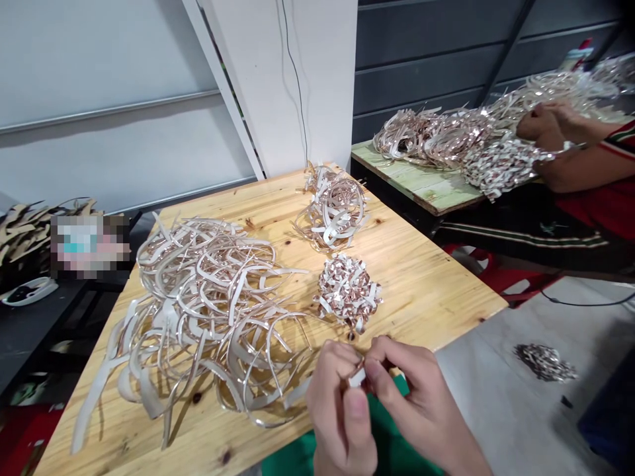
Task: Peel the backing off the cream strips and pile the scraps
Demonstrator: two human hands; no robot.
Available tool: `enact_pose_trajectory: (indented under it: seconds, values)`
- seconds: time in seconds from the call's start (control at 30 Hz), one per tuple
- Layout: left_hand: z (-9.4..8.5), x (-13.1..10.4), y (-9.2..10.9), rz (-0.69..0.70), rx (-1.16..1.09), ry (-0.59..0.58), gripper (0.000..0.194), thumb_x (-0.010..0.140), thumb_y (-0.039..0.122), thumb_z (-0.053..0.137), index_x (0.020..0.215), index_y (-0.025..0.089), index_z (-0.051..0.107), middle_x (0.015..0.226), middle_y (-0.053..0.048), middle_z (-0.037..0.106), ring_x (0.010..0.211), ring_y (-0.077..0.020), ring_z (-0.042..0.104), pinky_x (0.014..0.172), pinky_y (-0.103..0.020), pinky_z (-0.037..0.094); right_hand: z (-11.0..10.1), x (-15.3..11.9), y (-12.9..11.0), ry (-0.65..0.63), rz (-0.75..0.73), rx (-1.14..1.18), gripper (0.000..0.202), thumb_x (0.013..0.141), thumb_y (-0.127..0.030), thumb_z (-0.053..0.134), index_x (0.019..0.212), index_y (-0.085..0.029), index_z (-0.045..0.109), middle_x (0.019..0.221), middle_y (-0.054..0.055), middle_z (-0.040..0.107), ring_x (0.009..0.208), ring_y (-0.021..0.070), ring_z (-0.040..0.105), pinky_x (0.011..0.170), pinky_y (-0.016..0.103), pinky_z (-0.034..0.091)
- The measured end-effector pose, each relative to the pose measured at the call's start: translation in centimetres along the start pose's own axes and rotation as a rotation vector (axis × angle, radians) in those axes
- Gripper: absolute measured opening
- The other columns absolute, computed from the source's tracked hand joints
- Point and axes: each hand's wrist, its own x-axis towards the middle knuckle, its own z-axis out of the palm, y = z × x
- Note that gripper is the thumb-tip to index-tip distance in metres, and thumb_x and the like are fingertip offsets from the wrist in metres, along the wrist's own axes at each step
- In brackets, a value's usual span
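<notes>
My left hand (333, 410) is closed around a small white and copper-coloured strip (356, 378), whose pale end shows above the thumb. Thumb and fingers of my right hand (414, 393) pinch together at the same strip, touching my left fingers; most of the strip is hidden in the grip. Just beyond both hands, a heap of short folded white and shiny copper pieces (348, 291) lies on the wooden table (426, 277). To the left spreads a big tangle of long curled strips (208, 297), white on one face and metallic on the other.
A smaller bundle of curled strips (337, 208) lies at the table's far end. At right, another person's hands (546, 125) work over strips on a second table (421, 182). Folded pieces (544, 362) lie on the floor. Brown strips (22, 231) are piled at far left.
</notes>
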Motion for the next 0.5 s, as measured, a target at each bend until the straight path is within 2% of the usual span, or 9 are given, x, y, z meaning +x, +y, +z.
enact_pose_trajectory:
  seconds: [0.07, 0.13, 0.23, 0.37, 0.5]
  values:
    - [-0.4, 0.2, 0.1, -0.046, 0.067, -0.118, 0.043, 0.106, 0.056, 0.056, 0.079, 0.023, 0.051, 0.074, 0.001, 0.049, 0.067, -0.0183, 0.049, 0.063, -0.032, 0.037, -0.2, 0.1, 0.0, -0.026, -0.006, 0.019, 0.035, 0.111, -0.034, 0.052, 0.078, -0.022, 0.056, 0.067, -0.003, 0.06, 0.06, 0.0133, 0.056, 0.059, 0.025, 0.041]
    - [-0.6, 0.2, 0.4, -0.144, 0.13, -0.162, 0.044, 0.109, 0.051, 0.052, 0.076, 0.023, 0.048, 0.072, 0.001, 0.047, 0.066, -0.0177, 0.047, 0.064, -0.033, 0.035, -0.3, 0.0, 0.1, -0.017, -0.003, 0.051, 0.035, 0.11, -0.036, 0.054, 0.078, -0.022, 0.055, 0.067, -0.004, 0.057, 0.06, 0.0129, 0.054, 0.059, 0.025, 0.04]
    - [-0.2, 0.0, 0.8, -0.284, 0.075, -0.114, 0.048, 0.115, 0.047, 0.041, 0.075, 0.023, 0.05, 0.071, 0.001, 0.048, 0.066, -0.0178, 0.045, 0.067, -0.033, 0.035, -0.3, -0.1, 0.2, -0.004, 0.009, 0.17, 0.036, 0.11, -0.037, 0.057, 0.077, -0.023, 0.055, 0.066, -0.005, 0.054, 0.06, 0.0124, 0.052, 0.058, 0.024, 0.039]
    - [0.8, -0.6, 0.9, -0.393, -0.18, -0.045, 0.05, 0.112, 0.056, 0.047, 0.074, 0.023, 0.051, 0.07, 0.001, 0.047, 0.066, -0.0172, 0.044, 0.065, -0.031, 0.036, -0.1, -0.2, 0.4, 0.021, 0.072, 0.468, 0.036, 0.109, -0.038, 0.06, 0.077, -0.022, 0.058, 0.065, -0.004, 0.057, 0.062, 0.0136, 0.058, 0.061, 0.023, 0.045]
    - [1.7, -0.8, 0.7, -0.487, -0.37, 0.075, 0.051, 0.107, 0.061, 0.056, 0.075, 0.022, 0.056, 0.073, 0.001, 0.051, 0.069, -0.0171, 0.048, 0.067, -0.03, 0.041, 0.5, -0.2, 0.7, 0.123, 0.149, 0.682, 0.035, 0.104, -0.038, 0.068, 0.074, -0.022, 0.061, 0.065, -0.002, 0.057, 0.059, 0.0151, 0.058, 0.057, 0.025, 0.047]
